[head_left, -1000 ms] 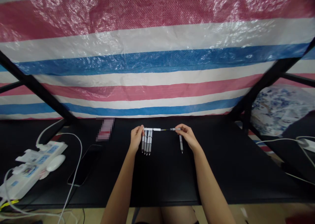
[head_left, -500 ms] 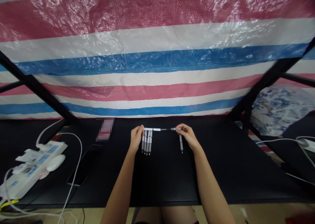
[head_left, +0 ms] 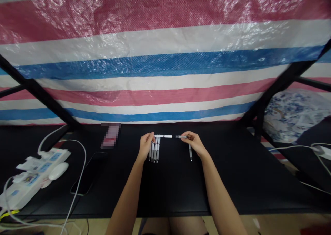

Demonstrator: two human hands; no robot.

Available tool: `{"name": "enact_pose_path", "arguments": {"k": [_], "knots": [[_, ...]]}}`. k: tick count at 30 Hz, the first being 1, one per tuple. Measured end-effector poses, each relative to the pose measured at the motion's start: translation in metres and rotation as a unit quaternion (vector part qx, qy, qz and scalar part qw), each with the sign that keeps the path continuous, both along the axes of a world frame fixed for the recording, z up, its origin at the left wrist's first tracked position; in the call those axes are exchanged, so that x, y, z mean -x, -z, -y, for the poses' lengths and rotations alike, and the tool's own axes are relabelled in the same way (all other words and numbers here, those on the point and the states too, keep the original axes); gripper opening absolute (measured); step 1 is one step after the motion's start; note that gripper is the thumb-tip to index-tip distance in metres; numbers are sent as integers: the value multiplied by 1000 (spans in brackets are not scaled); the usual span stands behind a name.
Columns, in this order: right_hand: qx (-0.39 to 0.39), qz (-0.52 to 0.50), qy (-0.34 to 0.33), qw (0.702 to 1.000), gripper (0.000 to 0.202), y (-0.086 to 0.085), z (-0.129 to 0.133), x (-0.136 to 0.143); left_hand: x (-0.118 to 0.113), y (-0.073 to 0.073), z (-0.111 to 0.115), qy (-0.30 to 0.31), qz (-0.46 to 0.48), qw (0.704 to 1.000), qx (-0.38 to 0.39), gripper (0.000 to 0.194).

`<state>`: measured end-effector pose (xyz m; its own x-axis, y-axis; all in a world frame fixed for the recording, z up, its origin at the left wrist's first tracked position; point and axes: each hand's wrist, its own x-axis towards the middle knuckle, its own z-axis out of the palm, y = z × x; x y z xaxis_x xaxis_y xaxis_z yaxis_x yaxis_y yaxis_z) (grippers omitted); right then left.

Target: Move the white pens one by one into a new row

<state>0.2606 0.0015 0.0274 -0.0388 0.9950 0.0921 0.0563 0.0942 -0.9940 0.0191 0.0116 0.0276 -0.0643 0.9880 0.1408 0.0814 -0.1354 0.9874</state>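
One pen [head_left: 168,136] is held crosswise over the black surface [head_left: 170,190], nearer its far edge than its near edge. It appears to be in two parts, in line but not closed up: a white barrel [head_left: 165,136] and a slim greyish section [head_left: 178,136], a dark stretch between them. The left hand [head_left: 145,144] has its fingers pinched on the barrel's outer end; the right hand [head_left: 195,143] has its fingers pinched on the greyish section. Four or so grouped pens [head_left: 155,153] look whole, tips toward the near edge, as does a lone pen [head_left: 190,153] by the right hand. Toward the left edge lies a dark phone [head_left: 89,174].
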Motion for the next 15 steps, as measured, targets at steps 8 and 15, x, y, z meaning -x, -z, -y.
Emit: {"name": "enact_pose_path", "arguments": {"k": [8,15], "knots": [[8,-2,-16,1000,24,-2,1,4,-5,2,0,20,3,1000,-6,41],[10,-9,-23,1000,21,-2,1,5,-7,-1,1,23,-3,1000,-7,42]]}}
